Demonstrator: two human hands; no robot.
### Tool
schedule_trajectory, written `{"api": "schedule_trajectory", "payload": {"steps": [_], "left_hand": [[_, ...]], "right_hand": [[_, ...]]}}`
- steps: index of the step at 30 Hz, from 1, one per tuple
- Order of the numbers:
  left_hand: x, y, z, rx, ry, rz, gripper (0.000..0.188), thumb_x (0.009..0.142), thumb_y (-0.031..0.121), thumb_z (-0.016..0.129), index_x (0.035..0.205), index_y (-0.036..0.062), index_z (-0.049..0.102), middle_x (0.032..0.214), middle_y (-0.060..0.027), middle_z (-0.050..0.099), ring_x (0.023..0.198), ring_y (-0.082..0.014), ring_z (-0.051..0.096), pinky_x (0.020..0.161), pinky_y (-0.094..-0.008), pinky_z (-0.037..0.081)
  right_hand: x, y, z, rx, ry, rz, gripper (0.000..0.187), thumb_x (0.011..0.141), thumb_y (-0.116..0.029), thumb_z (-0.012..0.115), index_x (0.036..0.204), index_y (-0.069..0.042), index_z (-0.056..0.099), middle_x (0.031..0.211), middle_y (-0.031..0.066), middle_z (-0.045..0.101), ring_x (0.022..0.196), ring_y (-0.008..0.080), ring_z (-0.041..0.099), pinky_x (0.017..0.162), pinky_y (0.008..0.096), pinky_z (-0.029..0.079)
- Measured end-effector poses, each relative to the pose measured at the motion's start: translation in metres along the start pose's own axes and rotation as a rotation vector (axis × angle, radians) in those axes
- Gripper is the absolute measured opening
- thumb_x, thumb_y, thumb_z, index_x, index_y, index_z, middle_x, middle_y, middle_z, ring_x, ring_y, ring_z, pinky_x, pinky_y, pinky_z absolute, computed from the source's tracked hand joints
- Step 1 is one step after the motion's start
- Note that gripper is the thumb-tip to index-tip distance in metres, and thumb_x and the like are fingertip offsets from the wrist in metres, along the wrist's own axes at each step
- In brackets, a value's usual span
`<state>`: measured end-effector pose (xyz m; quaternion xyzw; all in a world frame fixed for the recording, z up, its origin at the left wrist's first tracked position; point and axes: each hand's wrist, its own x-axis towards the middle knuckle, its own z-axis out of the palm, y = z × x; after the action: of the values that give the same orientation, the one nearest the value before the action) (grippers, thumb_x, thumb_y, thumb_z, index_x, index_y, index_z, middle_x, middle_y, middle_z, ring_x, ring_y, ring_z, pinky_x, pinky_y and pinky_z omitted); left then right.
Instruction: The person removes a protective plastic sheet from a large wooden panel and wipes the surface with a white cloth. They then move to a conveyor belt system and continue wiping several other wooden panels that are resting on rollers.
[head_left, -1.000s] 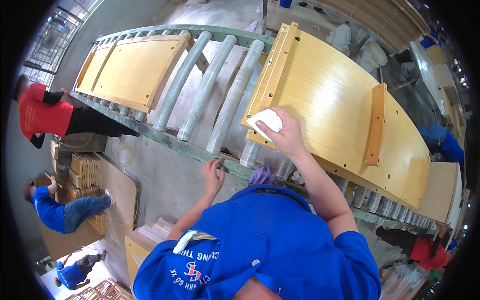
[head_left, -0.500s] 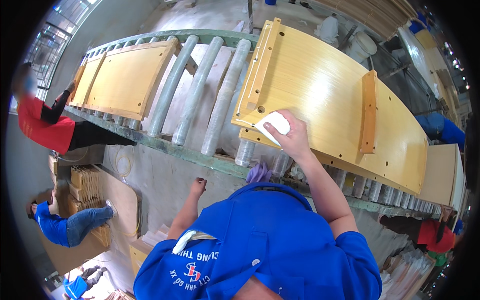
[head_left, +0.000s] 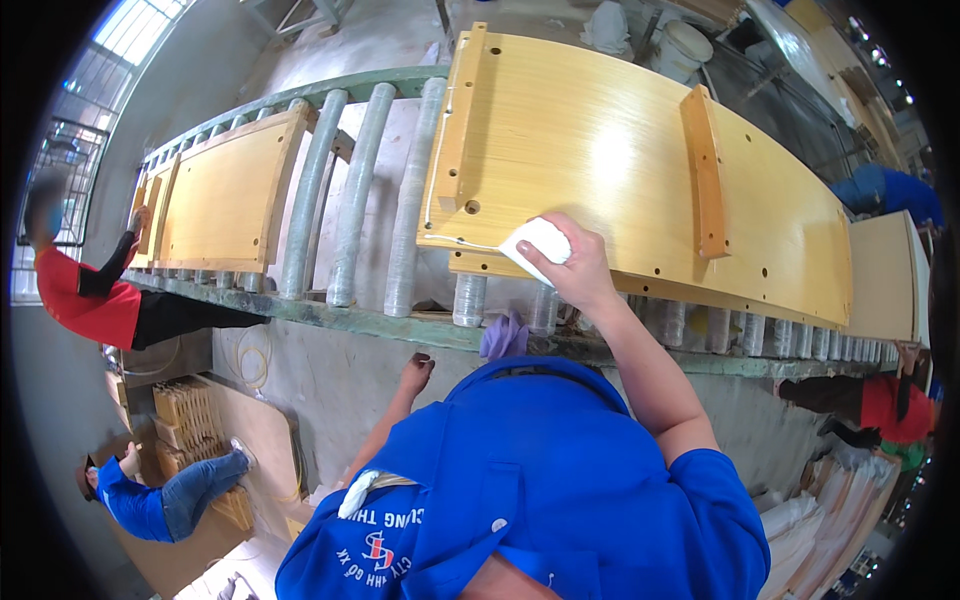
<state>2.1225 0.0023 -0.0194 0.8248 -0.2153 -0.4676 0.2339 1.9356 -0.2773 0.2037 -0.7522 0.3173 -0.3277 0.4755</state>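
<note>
My right hand [head_left: 580, 262] is closed around a white glue squeeze bottle [head_left: 537, 246], its narrow tip at the near left edge of a yellow wooden panel [head_left: 590, 150]. A thin white bead [head_left: 445, 239] runs along that edge from the tip and up the panel's left end, beside a wooden strip [head_left: 464, 115]. Low and off the panel, my left hand [head_left: 418, 372] hangs over the floor with its fingers curled; whether anything is in them is hidden. A second wooden piece [head_left: 480, 264] shows under the panel's near edge.
The panel lies on a roller conveyor [head_left: 410, 200] with a green frame. A crosswise wooden bar [head_left: 707, 170] stands up from the panel. Another panel [head_left: 220, 195] lies to the left, where a co-worker in red [head_left: 85, 295] stands. A purple cloth [head_left: 504, 336] hangs at the conveyor's near side.
My right hand has moved the bottle along the panel's near edge toward the right, and the white bead there is longer. The whole view has shifted; my left hand still hangs low.
</note>
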Motion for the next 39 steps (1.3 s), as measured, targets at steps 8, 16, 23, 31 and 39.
{"api": "schedule_trajectory", "payload": {"steps": [8,16,23,31,39], "left_hand": [[0.003,0.014,-0.005,0.102,-0.037,0.007,0.038,0.083,0.026,0.058,0.111,-0.0001,0.056,0.094,-0.0179,0.066,0.066,-0.0243,0.066,0.063,-0.0340,0.052],[0.017,0.040,0.011,0.182,-0.161,0.074,0.040,0.085,0.028,0.055,0.111,-0.0028,0.056,0.103,-0.0161,0.064,0.074,-0.0258,0.065,0.065,-0.0338,0.052],[0.015,0.058,0.014,0.322,-0.225,0.214,0.038,0.085,0.027,0.054,0.109,-0.0037,0.057,0.110,-0.0165,0.061,0.084,-0.0260,0.064,0.065,-0.0344,0.053],[0.002,0.056,0.022,0.205,-0.174,-0.003,0.030,0.086,0.019,0.053,0.110,0.0018,0.059,0.112,-0.0155,0.059,0.082,-0.0261,0.066,0.066,-0.0336,0.054],[-0.007,0.070,0.042,0.629,-0.224,0.666,0.030,0.087,0.025,0.054,0.108,0.0036,0.059,0.105,-0.0177,0.060,0.075,-0.0278,0.066,0.062,-0.0347,0.054]], "right_hand": [[-0.045,0.026,-0.070,-0.122,0.263,0.018,0.026,0.079,-0.016,0.073,0.097,-0.001,0.062,0.079,0.0104,0.066,0.072,0.0157,0.063,0.065,0.0281,0.049],[-0.086,0.038,-0.133,-0.171,0.511,0.190,0.024,0.081,-0.017,0.071,0.096,-0.001,0.062,0.078,0.0071,0.067,0.071,0.0106,0.061,0.065,0.0254,0.049],[-0.092,0.042,-0.141,-0.187,0.501,0.194,0.024,0.080,-0.018,0.072,0.093,-0.001,0.062,0.077,0.0073,0.067,0.070,0.0113,0.062,0.064,0.0260,0.049],[-0.094,0.043,-0.150,-0.168,0.498,0.186,0.025,0.079,-0.018,0.073,0.092,-0.001,0.062,0.076,0.0092,0.066,0.068,0.0127,0.063,0.063,0.0270,0.050],[-0.113,0.059,-0.192,-0.215,0.582,0.224,0.028,0.080,-0.021,0.072,0.096,0.000,0.062,0.079,0.0076,0.067,0.071,0.0114,0.061,0.066,0.0265,0.049]]}}
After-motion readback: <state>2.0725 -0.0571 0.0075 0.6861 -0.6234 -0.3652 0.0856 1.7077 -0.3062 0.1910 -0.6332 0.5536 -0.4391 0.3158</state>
